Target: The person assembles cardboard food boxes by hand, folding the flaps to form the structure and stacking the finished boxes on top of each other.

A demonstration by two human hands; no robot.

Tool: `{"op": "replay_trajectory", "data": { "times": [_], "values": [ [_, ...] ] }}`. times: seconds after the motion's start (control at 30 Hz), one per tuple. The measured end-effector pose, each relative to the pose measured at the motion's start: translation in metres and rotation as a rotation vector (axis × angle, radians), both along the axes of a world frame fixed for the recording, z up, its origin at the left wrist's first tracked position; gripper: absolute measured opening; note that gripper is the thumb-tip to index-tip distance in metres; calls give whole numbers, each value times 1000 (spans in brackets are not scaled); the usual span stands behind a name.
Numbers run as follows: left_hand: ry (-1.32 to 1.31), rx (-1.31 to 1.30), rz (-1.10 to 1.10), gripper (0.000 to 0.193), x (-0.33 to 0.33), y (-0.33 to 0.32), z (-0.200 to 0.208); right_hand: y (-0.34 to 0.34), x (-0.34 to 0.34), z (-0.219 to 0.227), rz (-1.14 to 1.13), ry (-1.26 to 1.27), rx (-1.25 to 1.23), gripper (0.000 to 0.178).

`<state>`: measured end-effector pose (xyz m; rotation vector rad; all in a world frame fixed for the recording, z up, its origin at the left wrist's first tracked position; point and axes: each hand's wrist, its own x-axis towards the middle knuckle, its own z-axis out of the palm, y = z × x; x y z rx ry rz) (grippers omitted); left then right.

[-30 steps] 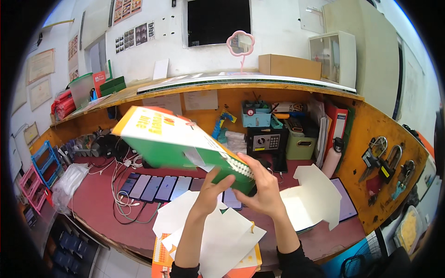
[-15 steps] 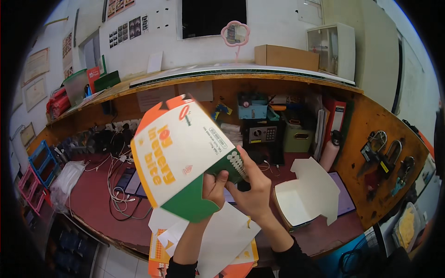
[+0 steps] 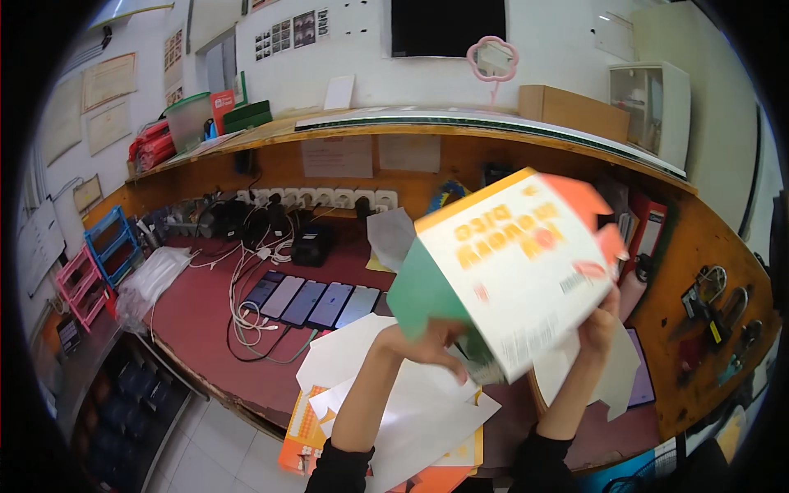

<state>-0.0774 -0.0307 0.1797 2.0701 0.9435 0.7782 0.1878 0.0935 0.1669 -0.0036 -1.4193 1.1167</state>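
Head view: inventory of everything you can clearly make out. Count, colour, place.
printed carton: 1, white, green, orange, at the hands
open box: 1, white inside, desk's right side, partly hidden
cardboard sheets: several, white, orange, desk front
phones: at least 5, dark-edged, mid-desk row
cables: several, white, black, around phones
power strip: at least 1, white, desk back
tablet-like screen: 1, lilac, desk's far right
racks: 2, blue, pink, far left
mirror: 1, pink, upper shelf
cardboard box: 1, brown, upper shelf
binder: 1, red, under shelf
padlocks: at least 2, dark, right panel
left hand: 1, bare, by carton's green side
right hand: 1, bare, carton's lower right edge
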Motion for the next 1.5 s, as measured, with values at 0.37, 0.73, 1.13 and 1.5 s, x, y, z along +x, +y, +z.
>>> {"op": "replay_trajectory", "data": {
  "times": [0.37,0.73,1.13,1.5],
  "values": [
    [-1127,-222,108,41,35,40,-20,-49,-60,27,165,-464,376,50],
    [-1113,330,431,34,33,8,4,-44,-111,-7,277,60,140,38],
    [-982,421,587,25,59,-5,12,-78,-120,-6,-345,78,340,66],
    [-990,408,481,20,50,-15,16,-80,-80,27,-277,-328,561,34]
  ]
}}
